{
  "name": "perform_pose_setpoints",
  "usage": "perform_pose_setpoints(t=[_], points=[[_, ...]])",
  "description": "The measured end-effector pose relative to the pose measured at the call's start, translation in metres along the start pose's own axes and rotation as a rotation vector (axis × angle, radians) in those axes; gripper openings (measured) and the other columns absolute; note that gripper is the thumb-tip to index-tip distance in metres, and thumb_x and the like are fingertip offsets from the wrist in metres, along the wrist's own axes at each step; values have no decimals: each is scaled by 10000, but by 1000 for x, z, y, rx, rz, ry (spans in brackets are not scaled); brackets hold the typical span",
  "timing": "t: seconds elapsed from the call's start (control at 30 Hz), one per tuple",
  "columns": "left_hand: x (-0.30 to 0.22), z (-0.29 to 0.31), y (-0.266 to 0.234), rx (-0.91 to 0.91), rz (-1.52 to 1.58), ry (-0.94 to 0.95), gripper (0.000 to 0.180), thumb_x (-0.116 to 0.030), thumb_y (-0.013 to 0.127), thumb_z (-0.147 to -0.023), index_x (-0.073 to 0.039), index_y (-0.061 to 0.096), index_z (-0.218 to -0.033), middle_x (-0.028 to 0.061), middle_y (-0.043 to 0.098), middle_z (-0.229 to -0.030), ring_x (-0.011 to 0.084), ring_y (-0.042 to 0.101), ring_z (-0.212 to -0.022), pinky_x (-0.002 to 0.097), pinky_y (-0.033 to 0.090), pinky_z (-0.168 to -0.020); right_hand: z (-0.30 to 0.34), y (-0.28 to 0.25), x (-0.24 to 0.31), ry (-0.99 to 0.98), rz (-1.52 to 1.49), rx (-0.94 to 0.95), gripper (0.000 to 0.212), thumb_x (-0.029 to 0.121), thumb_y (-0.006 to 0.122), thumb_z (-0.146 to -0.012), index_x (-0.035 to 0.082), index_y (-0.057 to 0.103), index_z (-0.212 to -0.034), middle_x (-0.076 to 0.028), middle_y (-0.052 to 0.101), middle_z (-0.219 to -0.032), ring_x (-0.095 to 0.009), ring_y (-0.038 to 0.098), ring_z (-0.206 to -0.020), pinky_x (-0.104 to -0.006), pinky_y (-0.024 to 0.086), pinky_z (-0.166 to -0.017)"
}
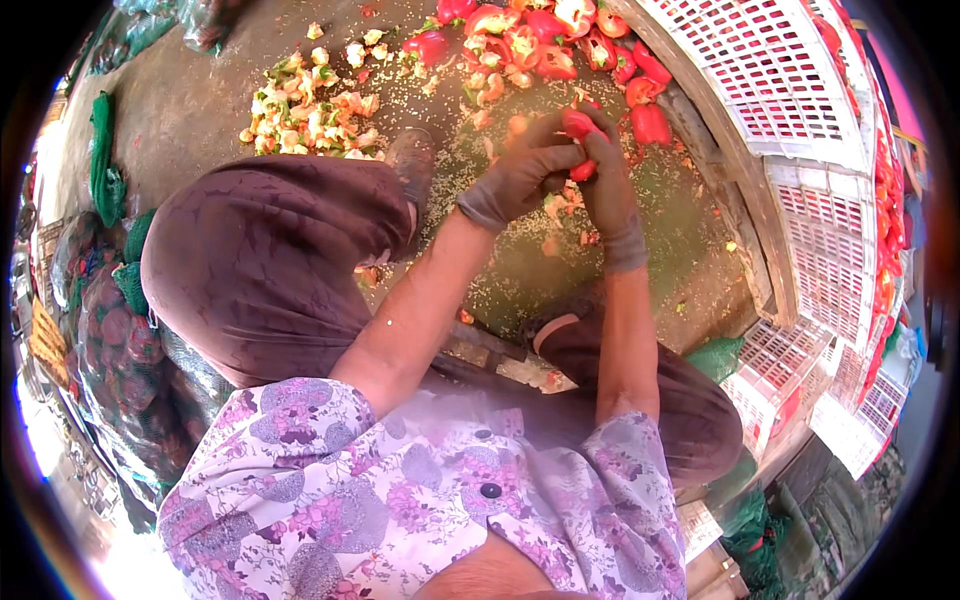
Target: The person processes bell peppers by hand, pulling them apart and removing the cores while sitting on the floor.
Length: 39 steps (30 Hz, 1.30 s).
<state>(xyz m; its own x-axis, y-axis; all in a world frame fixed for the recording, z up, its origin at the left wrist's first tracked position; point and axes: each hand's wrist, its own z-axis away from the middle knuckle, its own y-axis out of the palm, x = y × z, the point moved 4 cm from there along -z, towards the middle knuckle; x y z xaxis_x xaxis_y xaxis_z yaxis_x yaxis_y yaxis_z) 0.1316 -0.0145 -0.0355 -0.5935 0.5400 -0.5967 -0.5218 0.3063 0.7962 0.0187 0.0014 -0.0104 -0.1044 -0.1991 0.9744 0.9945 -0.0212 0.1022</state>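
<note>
In front of me my left hand point(528, 172) and my right hand point(610, 190), both in grey gloves, meet around a red bell pepper point(579, 125). Fingers of both hands are closed on it, and they hide much of its shape. Red skin shows above the fingers and again between the hands. Beyond them lies a heap of red bell peppers point(522, 45), many of them cut or broken open. A pile of pale pepper cores point(310, 105) with green stems sits to the left of it.
White plastic crates point(770, 80) line the right side, behind a wooden beam point(735, 200); red peppers show in some. Seeds and scraps cover the floor point(680, 245). Filled mesh sacks point(115, 360) stand at my left, with a green net point(103, 160) beyond.
</note>
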Motion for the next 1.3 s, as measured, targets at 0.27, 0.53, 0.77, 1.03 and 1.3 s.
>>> perform_pose_setpoints(t=[0.27,0.53,0.77,1.03,1.3], points=[[3,3,-7,-103,-62,-68,264,-166,627,-922,-45,574,-1150,26,617,-1038,115,613,-946,250,522,-777,-1,-1,-14,118,-24,28,445,294,474,-959,15,509,-1304,-94,556,-1235,-165,506,-1143,-299,421,-959],[1,0,-20,-456,-338,-67,375,-245,680,-853,-4,589,-1125,61,623,-907,157,619,-812,266,509,-687,-7,-42,-46,111,-264,-251,451,385,429,-970,44,534,-1246,-129,591,-1184,-275,584,-1083,-378,487,-884],[-4,12,-60,-584,-653,69,691,-364,648,-912,-36,353,-1442,185,429,-1404,259,437,-1280,381,385,-1053,0,-44,-24,186,-783,-92,510,430,460,-954,34,497,-1273,-130,581,-1206,-326,599,-1052,-415,534,-841],[21,-20,-66,64,-219,162,497,-538,318,-994,-108,553,-1080,22,597,-1013,172,588,-900,343,480,-812,-13,23,-31,-394,907,-70,370,213,625,-855,97,586,-1204,-189,555,-1090,-359,576,-1014,-450,476,-877],[45,-14,-97,19,370,-19,713,-664,383,-923,-146,342,-1412,92,426,-1387,274,452,-1254,457,424,-996,-23,32,-13,-207,835,76,362,326,599,-905,92,587,-1181,-174,623,-1045,-323,601,-1011,-402,479,-890]])
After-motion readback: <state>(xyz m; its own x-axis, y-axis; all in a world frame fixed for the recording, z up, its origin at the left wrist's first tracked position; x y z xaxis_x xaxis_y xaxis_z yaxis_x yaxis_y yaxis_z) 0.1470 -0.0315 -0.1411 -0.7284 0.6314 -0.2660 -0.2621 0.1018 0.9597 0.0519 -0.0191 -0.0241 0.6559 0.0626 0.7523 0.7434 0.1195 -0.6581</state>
